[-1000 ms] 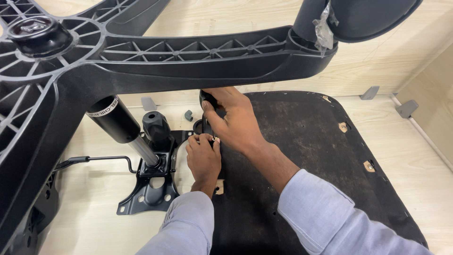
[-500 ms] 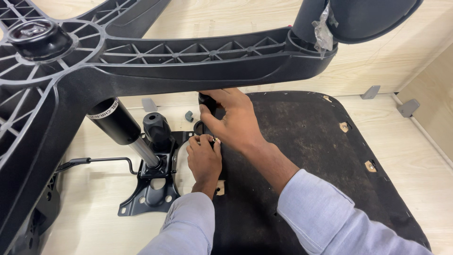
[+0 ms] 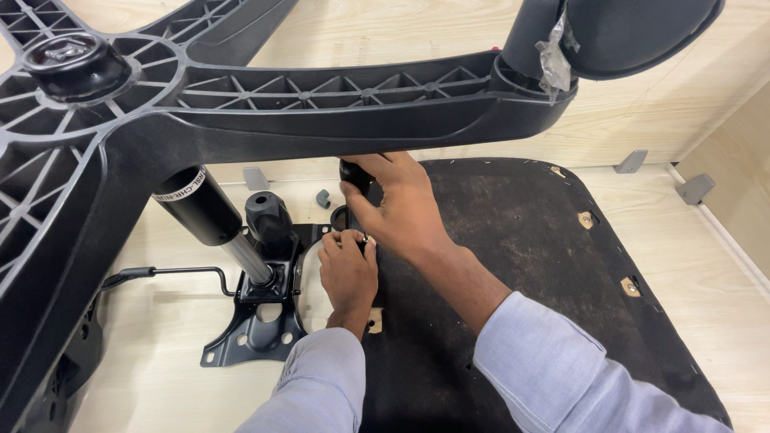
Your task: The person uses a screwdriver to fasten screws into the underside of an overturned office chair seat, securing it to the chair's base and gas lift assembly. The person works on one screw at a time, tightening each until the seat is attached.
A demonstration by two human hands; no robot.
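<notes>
An upturned black chair seat [image 3: 513, 265] lies on a pale wooden floor, its fabric underside up. A black metal tilt mechanism plate [image 3: 261, 321] is mounted at its left edge, with a gas cylinder [image 3: 210, 220] rising to the star base [image 3: 265, 112]. My left hand [image 3: 349, 269] pinches a small silvery bolt at the plate's right edge. My right hand [image 3: 401, 204] grips a black tool handle [image 3: 353, 172] standing over the same spot. Both sleeves are light blue.
A black round knob [image 3: 269, 212] and a thin lever [image 3: 164, 273] stick out of the mechanism. A castor with plastic wrap [image 3: 609, 32] hangs at the top right. Grey metal brackets [image 3: 694, 188] sit by the wooden wall.
Both hands stay at the same spot on the plate; the fingers have shifted only slightly around the bolt and the tool.
</notes>
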